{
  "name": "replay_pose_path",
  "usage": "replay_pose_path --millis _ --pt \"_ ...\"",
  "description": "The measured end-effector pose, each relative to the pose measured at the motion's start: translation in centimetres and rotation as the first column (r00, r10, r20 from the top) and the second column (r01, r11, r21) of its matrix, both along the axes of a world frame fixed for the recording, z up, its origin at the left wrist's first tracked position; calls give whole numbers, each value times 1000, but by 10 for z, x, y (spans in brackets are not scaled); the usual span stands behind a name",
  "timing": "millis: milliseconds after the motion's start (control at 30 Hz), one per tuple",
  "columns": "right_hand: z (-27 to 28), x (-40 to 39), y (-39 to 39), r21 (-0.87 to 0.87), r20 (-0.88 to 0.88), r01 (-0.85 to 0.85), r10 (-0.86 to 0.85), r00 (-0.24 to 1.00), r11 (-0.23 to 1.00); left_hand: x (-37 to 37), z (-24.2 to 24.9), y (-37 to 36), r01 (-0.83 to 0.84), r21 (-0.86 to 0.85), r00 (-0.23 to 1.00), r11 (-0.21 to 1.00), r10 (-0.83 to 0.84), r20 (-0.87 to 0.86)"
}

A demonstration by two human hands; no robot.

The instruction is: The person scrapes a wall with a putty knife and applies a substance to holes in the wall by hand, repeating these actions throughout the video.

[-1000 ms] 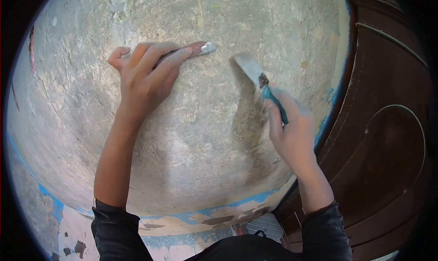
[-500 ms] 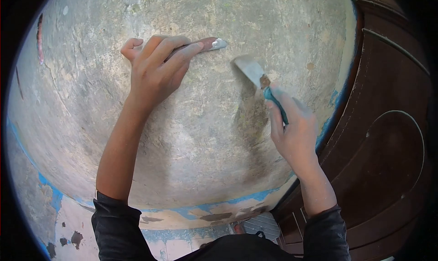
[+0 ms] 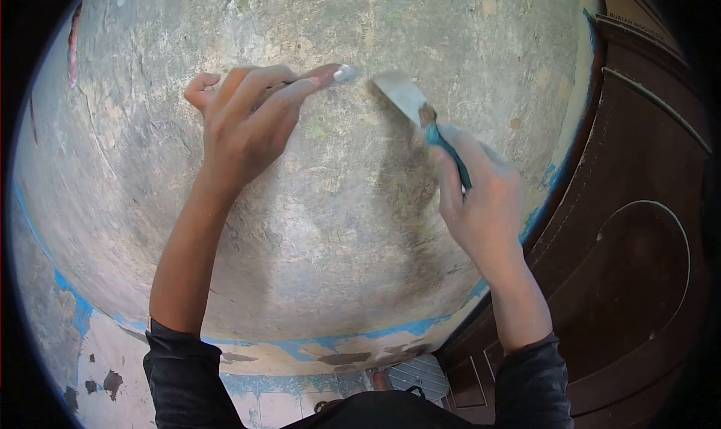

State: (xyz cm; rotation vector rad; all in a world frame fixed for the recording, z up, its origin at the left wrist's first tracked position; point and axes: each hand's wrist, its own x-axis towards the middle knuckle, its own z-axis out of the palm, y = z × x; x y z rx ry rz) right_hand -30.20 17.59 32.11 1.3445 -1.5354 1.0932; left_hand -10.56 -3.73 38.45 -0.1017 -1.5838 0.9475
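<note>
In my right hand [image 3: 484,192] is a putty knife [image 3: 402,95] with a teal handle and a wide metal blade. Its blade is tilted up and left, at or just off the rough grey wall [image 3: 338,226]; contact is hard to tell. My left hand [image 3: 251,121] is closed around a flat reddish-brown tool [image 3: 323,76] that points right toward the blade. White paste sits near that tool's tip, and my fingers hide the rest of it. A narrow gap separates the two tools.
A dark brown wooden door [image 3: 631,264] with carved panels stands to the right. Flaking blue paint [image 3: 420,327] runs along the wall's lower edge. Below are pale floor tiles [image 3: 279,408] and a grey ribbed object [image 3: 420,376]. A pinkish mark [image 3: 73,50] shows at upper left.
My right hand has moved the putty knife up the wall and slightly left. My left hand has shifted left with its tool. The head view has tilted a little upward.
</note>
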Motion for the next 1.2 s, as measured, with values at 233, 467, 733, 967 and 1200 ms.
replay_pose_path --millis 233,467,733,967,1200 --pt "5 7 -9 -3 -45 -10 10 999 1000 18 2 -8 -23 27 998 999 24 -60" --pt "6 4 -12 -43 -37 11 -12 999 999 17 -10 -19 -5 14 998 1000 6 -60" --pt "22 0 -15 -69 -51 69 -72 996 995 18 -10 -16 -18 71 1000 997 19 -19" --pt "24 3 -12 -61 -7 50 -50 999 997 18 -10 -18 -8 68 999 998 10 -33" --pt "25 13 -8 -24 -26 79 -80 996 997 19 -10 -19 -4 61 999 998 6 -36"
